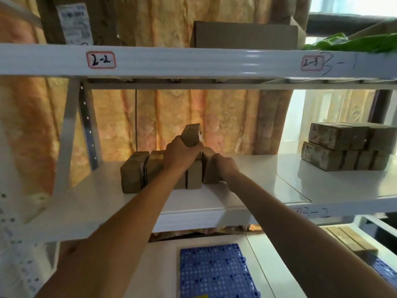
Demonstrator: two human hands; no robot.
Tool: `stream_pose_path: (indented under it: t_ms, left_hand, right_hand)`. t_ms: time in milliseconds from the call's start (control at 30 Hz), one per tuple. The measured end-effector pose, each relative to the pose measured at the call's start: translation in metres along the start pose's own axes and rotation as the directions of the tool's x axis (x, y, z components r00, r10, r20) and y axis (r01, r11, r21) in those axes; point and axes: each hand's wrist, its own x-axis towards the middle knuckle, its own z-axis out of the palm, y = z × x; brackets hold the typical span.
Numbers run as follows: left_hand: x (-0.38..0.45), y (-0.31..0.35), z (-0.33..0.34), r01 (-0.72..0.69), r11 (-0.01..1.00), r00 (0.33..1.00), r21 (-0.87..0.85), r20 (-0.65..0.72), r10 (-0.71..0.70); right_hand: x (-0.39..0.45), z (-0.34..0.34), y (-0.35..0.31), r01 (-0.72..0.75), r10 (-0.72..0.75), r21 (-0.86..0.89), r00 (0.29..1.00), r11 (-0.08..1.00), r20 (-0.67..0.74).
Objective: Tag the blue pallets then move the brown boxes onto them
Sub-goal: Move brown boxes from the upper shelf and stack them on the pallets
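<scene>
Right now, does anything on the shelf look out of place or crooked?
One small brown box is tilted above its row, but only because the left hand is lifting it. The stack at the right sits slightly uneven. Nothing looks damaged.

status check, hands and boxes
Left hand lifting one box off the row. Right hand gripping another box on the shelf. Pallet below, bare.

The shelf board is seen as smooth, glossy white sheet, carried on painted metal beams with a slight sheen. The brown boxes are shown in matt cardboard with dull, slightly rough faces. The blue pallet is rendered in perforated moulded plastic. A folded, textured cloth curtain is seen behind.
</scene>
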Motion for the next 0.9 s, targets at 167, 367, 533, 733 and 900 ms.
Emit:
stream_pose_path:
  t_ms: [167, 367, 533, 733, 900]
  left_hand:
    - [-0.003, 0.005, 0.002, -0.012, 0.999, 1.0, 0.031, -0.003, 0.012]
    - [-0.008, 0.014, 0.003, -0.106, 0.983, 0.994, 0.149, 0.018, 0.104]
    - [-0.011, 0.019, 0.007, -0.107, 0.982, 0.994, 0.154, 0.027, 0.104]
    - [-0.014, 0.023, 0.007, -0.223, 0.975, 0.974, 0.0, -0.031, 0.223]
    - [-0.026, 0.042, 0.006, -0.398, 0.905, 0.912, -0.152, -0.173, 0.372]
  right_hand:
    - [0.001, -0.007, 0.0, -0.098, 0.129, 0.244, 0.986, 0.965, -0.11]
    - [-0.011, -0.006, -0.001, -0.125, 0.169, 0.36, 0.981, 0.925, -0.094]
    - [-0.016, -0.004, -0.011, -0.103, 0.126, 0.309, 0.991, 0.945, -0.055]
    - [-0.022, -0.022, -0.024, 0.293, -0.182, 0.245, 0.902, 0.924, -0.391]
    - [-0.042, -0.029, -0.04, 0.547, -0.476, 0.268, 0.831, 0.793, -0.288]
